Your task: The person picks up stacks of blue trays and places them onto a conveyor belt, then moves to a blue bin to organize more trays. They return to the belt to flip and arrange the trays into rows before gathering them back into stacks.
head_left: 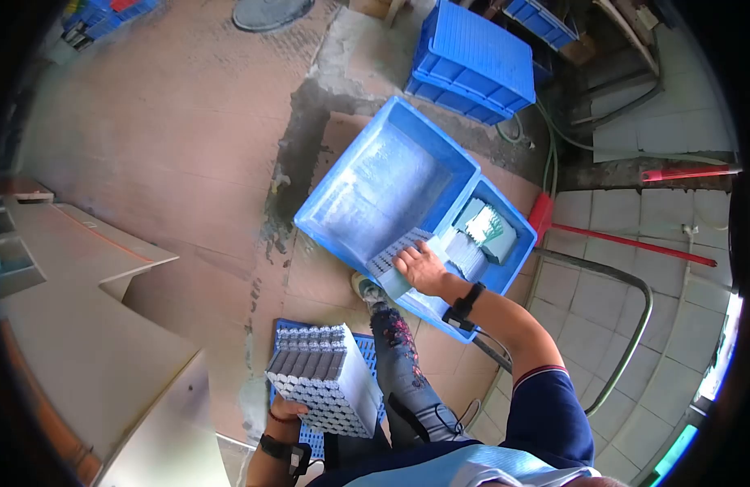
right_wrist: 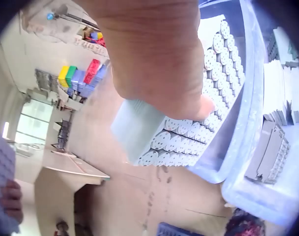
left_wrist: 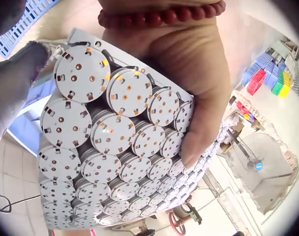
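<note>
My left hand (head_left: 289,407) grips the lower edge of a thick stack of white circuit-board panels (head_left: 342,398), held over my lap. In the left wrist view the panels' ends show rows of round white discs (left_wrist: 112,132) with small copper-coloured dots, and my thumb lies against them. Out in front, my right hand (head_left: 423,266) holds a thinner stack of the same panels (head_left: 391,258), tilted over the near edge of a large blue bin (head_left: 342,162). The right wrist view shows its thumb against the discs (right_wrist: 188,132). More stacked panels (head_left: 497,231) lie in the narrower blue bin (head_left: 506,284) alongside.
A blue slatted crate (head_left: 365,345) sits below the left stack. Beyond the bins stand stacked lidded blue boxes (head_left: 476,61). At right are a red-handled broom (head_left: 635,243), a hose (head_left: 647,316) and a tiled wall; at left, a pale tabletop (head_left: 90,325).
</note>
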The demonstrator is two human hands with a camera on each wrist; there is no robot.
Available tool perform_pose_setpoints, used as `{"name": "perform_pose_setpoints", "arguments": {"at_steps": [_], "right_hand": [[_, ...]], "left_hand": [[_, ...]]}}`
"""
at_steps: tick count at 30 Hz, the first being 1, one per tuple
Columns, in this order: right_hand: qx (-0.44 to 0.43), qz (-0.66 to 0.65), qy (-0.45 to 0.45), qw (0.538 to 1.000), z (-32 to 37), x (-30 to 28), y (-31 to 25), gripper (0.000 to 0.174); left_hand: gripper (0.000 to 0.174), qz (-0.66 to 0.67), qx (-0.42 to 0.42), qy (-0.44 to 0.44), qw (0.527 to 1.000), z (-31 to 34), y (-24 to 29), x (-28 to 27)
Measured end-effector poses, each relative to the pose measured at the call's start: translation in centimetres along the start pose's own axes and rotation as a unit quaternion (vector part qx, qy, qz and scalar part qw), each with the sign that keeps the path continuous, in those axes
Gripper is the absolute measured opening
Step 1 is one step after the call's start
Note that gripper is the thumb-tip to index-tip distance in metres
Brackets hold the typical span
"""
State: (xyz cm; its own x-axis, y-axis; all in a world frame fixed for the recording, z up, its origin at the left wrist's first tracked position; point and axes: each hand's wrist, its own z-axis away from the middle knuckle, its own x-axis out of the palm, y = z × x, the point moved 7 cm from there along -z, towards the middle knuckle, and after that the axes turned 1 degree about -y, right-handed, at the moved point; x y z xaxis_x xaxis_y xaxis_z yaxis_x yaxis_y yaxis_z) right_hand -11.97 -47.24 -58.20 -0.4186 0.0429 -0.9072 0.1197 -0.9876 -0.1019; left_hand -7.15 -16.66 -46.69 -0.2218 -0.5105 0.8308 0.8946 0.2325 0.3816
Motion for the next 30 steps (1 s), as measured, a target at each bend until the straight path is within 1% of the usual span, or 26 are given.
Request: {"name": "perform_pose_setpoints", "arguments": {"at_steps": [1,2,3,5,6,7,9,10,11,12,13,14,15,17,18,19,21,22,23,24,25,26,27,28,29,30], "right_hand": [[0.024,-0.033,-0.015,0.999,1.2,-1.9,-0.3,0.048],[0.060,-0.067,0.015,0.996,2.3,-3.9,-0.6,0.052],[0.064,-0.067,0.016,0.996,3.5,-5.8,-1.5,0.052],[0.173,-0.199,0.028,0.964,5.7,-9.4,-0.8,0.059],[0.225,-0.241,0.066,0.942,6.9,-9.4,-0.7,0.068],[0.237,-0.274,0.100,0.927,8.2,-10.3,-0.9,0.077],[0.301,-0.415,0.029,0.858,9.8,-9.5,-1.3,0.084],[0.303,-0.425,0.065,0.851,10.2,-10.4,-1.8,0.082],[0.294,-0.438,0.091,0.845,10.5,-10.9,-2.6,0.080],[0.278,-0.497,0.043,0.821,10.1,-10.3,-2.8,0.069],[0.118,-0.665,0.079,0.733,9.5,-10.4,-4.4,0.058],[0.098,-0.738,0.065,0.665,9.8,-15.2,-7.1,0.056],[0.022,-0.793,0.101,0.600,9.6,-21.1,-10.7,0.055],[0.012,-0.764,0.074,0.641,9.2,-21.5,-12.6,0.061],[-0.012,-0.782,0.070,0.620,9.3,-23.7,-14.7,0.067],[-0.065,-0.796,0.101,0.593,10.3,-25.5,-14.9,0.074],[-0.091,-0.813,0.094,0.568,11.3,-27.1,-17.8,0.080],[-0.108,-0.801,0.098,0.581,12.4,-28.6,-20.1,0.080],[-0.091,-0.800,0.090,0.586,13.3,-29.9,-22.0,0.079],[-0.074,-0.799,0.069,0.593,14.3,-31.3,-24.2,0.078],[-0.092,-0.789,0.048,0.605,15.2,-33.1,-27.0,0.078],[-0.101,-0.799,-0.002,0.593,16.6,-36.3,-29.7,0.076],[-0.114,-0.809,-0.042,0.574,17.9,-37.4,-33.3,0.075],[-0.133,-0.797,-0.062,0.586,18.8,-37.9,-35.9,0.074],[-0.124,-0.829,-0.062,0.542,19.2,-37.9,-37.6,0.073],[-0.128,-0.830,-0.071,0.539,19.0,-37.9,-39.4,0.073]], "left_hand": [[0.105,0.017,-0.006,0.019,1.000,0.9,0.3,0.9],[0.103,-0.001,-0.006,0.042,0.999,2.6,0.1,0.2],[0.071,0.022,0.090,0.058,0.994,3.8,0.0,-1.1],[0.070,0.055,0.036,0.022,0.998,5.7,0.3,0.6],[0.070,0.052,0.046,0.014,0.997,6.5,0.4,1.6],[0.072,0.054,0.086,0.001,0.995,7.5,0.7,2.5],[0.074,0.054,0.164,-0.007,0.985,9.4,1.8,4.8],[0.081,0.048,0.177,0.009,0.983,10.3,2.6,6.5],[0.088,0.044,0.198,0.036,0.979,11.7,3.5,8.2],[0.084,0.050,0.224,0.061,0.971,12.6,4.7,10.1],[0.099,0.063,0.130,0.025,0.989,14.7,1.6,7.3],[0.096,0.072,0.154,0.056,0.984,15.8,2.8,8.9],[0.095,0.068,0.145,0.044,0.986,17.0,1.5,7.3],[0.098,0.097,0.180,0.015,0.979,19.5,3.2,8.2],[0.088,0.090,0.260,0.010,0.961,20.8,4.3,8.4],[0.088,0.084,0.287,0.017,0.954,21.6,4.0,9.6],[0.092,0.048,0.383,0.009,0.923,26.5,5.4,10.6],[0.095,0.049,0.422,0.005,0.905,29.5,5.5,10.5],[0.095,0.056,0.446,-0.002,0.893,32.0,5.0,9.6],[0.095,0.058,0.431,-0.012,0.900,34.5,3.5,8.5],[0.095,0.056,0.415,-0.018,0.908,37.2,2.2,8.1],[0.085,0.084,0.468,-0.006,0.880,41.2,3.0,10.9],[0.085,0.078,0.487,-0.002,0.870,45.1,1.9,10.7],[0.080,0.105,0.477,0.036,0.872,48.4,-0.4,9.4],[0.074,0.132,0.460,0.076,0.875,51.1,-2.3,8.8],[0.074,0.129,0.469,0.079,0.870,53.5,-3.1,9.3]]}}
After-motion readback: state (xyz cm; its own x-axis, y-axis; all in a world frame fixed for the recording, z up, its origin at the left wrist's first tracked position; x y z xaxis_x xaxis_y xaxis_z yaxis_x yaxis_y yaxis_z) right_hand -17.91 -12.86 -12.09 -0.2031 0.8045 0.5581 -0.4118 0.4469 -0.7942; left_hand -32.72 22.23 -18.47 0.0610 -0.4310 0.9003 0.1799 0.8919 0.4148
